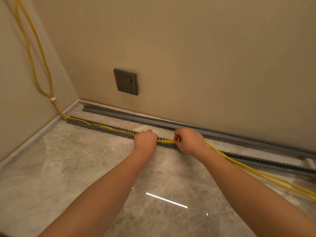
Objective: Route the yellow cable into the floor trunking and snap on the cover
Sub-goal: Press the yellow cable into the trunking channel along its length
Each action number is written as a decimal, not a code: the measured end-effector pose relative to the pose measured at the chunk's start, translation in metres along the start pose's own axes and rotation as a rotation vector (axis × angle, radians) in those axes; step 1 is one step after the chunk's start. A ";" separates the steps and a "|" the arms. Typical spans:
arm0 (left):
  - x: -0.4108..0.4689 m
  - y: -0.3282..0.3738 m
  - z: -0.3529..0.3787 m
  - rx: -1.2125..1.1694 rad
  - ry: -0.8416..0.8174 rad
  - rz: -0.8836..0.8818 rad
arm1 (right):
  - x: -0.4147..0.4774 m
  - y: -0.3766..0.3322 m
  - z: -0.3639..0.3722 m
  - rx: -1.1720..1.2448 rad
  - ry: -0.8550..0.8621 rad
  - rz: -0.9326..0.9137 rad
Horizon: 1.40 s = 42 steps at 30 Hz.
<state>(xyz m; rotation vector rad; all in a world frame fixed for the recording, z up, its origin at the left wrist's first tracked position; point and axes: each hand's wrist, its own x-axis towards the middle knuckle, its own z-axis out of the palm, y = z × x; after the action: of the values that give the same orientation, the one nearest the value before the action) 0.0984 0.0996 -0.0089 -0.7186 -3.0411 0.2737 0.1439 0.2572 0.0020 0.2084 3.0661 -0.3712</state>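
A grey slotted floor trunking [106, 128] runs across the marble floor from the left corner toward the right. The yellow cable [256, 175], two strands, comes down the left wall, lies inside the trunking's left stretch and trails loose over the floor at the right. My left hand [146, 140] is closed over the cable on the trunking. Just to its right, my right hand [189, 142] pinches the cable above the channel. The long grey cover [171, 123] lies apart along the base of the back wall.
A grey wall socket [126, 82] sits low on the back wall. A white clip [53, 98] holds the cable to the left wall. A pale skirting edge [42, 130] borders the glossy floor at the left.
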 end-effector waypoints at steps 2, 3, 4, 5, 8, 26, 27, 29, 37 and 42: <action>-0.003 0.001 0.004 -0.013 0.026 0.002 | 0.004 -0.004 0.000 -0.096 -0.025 -0.032; -0.004 0.001 0.007 -0.027 0.049 0.010 | 0.006 -0.005 0.000 -0.124 -0.043 -0.040; -0.004 0.001 0.009 -0.051 0.081 0.022 | 0.009 -0.006 0.000 -0.135 -0.062 -0.046; -0.005 0.003 0.012 -0.087 0.119 0.043 | 0.011 -0.006 0.000 -0.132 -0.079 -0.052; -0.006 0.018 0.015 -0.233 0.171 0.125 | 0.014 -0.001 -0.002 -0.080 -0.117 -0.050; -0.002 0.050 -0.006 -0.013 0.033 0.163 | -0.014 0.028 0.002 0.066 -0.108 0.037; -0.002 0.052 -0.007 -0.015 0.031 0.162 | -0.016 0.032 0.000 0.050 -0.097 0.048; -0.002 0.053 -0.007 -0.019 0.036 0.157 | -0.020 0.038 -0.004 0.035 -0.090 0.070; 0.005 0.054 -0.012 0.035 0.011 0.210 | -0.029 0.050 -0.009 0.022 -0.021 0.157; 0.010 0.057 -0.014 0.054 -0.005 0.243 | -0.035 0.054 -0.010 0.193 0.013 0.291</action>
<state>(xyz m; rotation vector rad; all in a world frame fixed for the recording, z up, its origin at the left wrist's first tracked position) 0.1153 0.1569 -0.0049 -1.0851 -2.9358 0.3569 0.1854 0.3067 0.0010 0.6573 2.9463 -0.6468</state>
